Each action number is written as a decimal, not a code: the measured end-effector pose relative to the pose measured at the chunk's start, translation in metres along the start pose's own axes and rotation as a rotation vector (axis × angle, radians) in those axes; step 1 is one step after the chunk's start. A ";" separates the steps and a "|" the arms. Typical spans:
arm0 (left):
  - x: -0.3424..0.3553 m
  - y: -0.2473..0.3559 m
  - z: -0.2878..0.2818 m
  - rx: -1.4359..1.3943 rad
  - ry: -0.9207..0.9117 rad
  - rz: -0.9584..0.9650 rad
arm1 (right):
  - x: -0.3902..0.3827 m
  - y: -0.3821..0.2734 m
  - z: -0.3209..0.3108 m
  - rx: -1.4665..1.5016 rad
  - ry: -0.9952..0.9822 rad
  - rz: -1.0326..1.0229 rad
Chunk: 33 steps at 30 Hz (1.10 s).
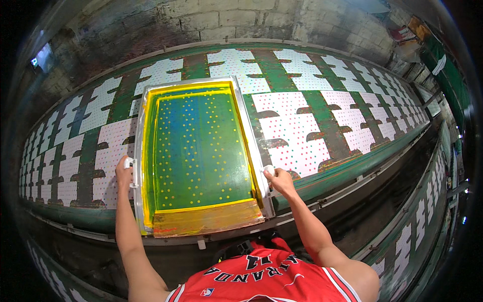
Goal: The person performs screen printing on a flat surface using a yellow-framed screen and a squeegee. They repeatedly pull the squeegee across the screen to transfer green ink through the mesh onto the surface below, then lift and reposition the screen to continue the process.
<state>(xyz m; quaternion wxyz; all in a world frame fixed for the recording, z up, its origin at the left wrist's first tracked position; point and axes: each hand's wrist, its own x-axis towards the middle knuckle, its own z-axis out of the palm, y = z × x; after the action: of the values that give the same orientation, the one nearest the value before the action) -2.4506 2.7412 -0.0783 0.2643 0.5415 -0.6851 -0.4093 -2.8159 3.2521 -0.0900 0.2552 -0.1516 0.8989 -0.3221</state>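
A large screen-printing frame [201,146] lies over the long table in front of me, its near end reaching the table's front edge. Its green mesh carries small yellow dots, a blue stain and yellow ink along the borders. On its left side my left hand [124,173] is closed round a white handle [129,162]. My right hand [279,181] grips the white handle [268,170] on the opposite side. Brown tape [209,219] covers the near strip of the frame. Dotted white fabric pieces [297,136] lie flat on both sides; whatever is under the frame is mostly hidden.
The long green table [347,163] stretches far left and right, with two rows of dotted cut fabric. A block wall [226,20] stands behind it. Another table with fabric pieces [402,246] runs along the lower right. Green cloth [448,75] hangs at the far right.
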 end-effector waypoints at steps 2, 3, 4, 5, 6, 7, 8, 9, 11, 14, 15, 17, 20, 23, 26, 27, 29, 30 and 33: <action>-0.003 0.021 0.000 0.000 -0.040 -0.002 | 0.005 0.004 -0.011 0.040 -0.021 -0.003; -0.005 0.032 0.004 -0.004 -0.050 0.010 | 0.010 0.007 -0.018 0.073 -0.004 -0.014; -0.009 0.043 0.013 -0.033 -0.043 0.022 | 0.016 0.012 -0.030 0.069 0.017 -0.023; -0.013 0.054 0.027 -0.069 -0.035 0.050 | 0.023 0.018 -0.043 0.104 0.032 -0.046; -0.019 0.064 0.042 -0.105 -0.024 0.050 | 0.030 0.027 -0.058 0.141 0.038 -0.024; -0.027 0.073 0.061 -0.113 -0.010 0.088 | 0.038 0.038 -0.074 0.108 0.099 -0.040; -0.036 0.080 0.082 -0.138 -0.021 0.095 | 0.047 0.050 -0.092 0.174 0.122 -0.055; -0.045 0.090 0.106 -0.164 -0.029 0.103 | 0.056 0.063 -0.114 0.168 0.140 -0.076; -0.065 0.107 0.149 -0.127 -0.020 0.111 | 0.072 0.090 -0.155 0.140 0.178 -0.039; -0.107 0.124 0.225 -0.173 -0.048 0.122 | 0.099 0.141 -0.207 0.026 0.318 0.005; -0.121 0.129 0.249 -0.197 -0.039 0.108 | 0.104 0.161 -0.227 0.105 0.233 0.026; -0.147 0.136 0.285 -0.243 -0.063 0.077 | 0.115 0.189 -0.255 0.073 0.234 0.041; -0.176 0.140 0.325 -0.265 -0.020 0.067 | 0.129 0.228 -0.282 0.089 0.214 0.042; -0.196 0.140 0.346 -0.259 -0.042 0.056 | 0.135 0.252 -0.299 0.134 0.175 0.045; -0.210 0.142 0.358 -0.318 -0.023 0.033 | 0.138 0.260 -0.312 0.177 0.111 0.042; -0.213 0.143 0.359 -0.271 -0.023 0.025 | 0.137 0.261 -0.316 0.208 0.099 0.030; -0.218 0.144 0.364 -0.215 0.000 0.049 | 0.137 0.261 -0.323 0.198 0.089 0.039; -0.219 0.146 0.365 -0.214 -0.006 0.034 | 0.136 0.262 -0.326 0.207 0.075 0.059; -0.222 0.150 0.372 -0.233 -0.016 0.036 | 0.135 0.266 -0.335 0.103 0.106 0.028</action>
<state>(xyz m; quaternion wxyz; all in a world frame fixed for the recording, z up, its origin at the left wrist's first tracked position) -2.7677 3.0677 -0.1286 0.3272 0.4916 -0.6447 -0.4855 -3.1421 3.5591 -0.0916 0.2190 -0.1084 0.8956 -0.3718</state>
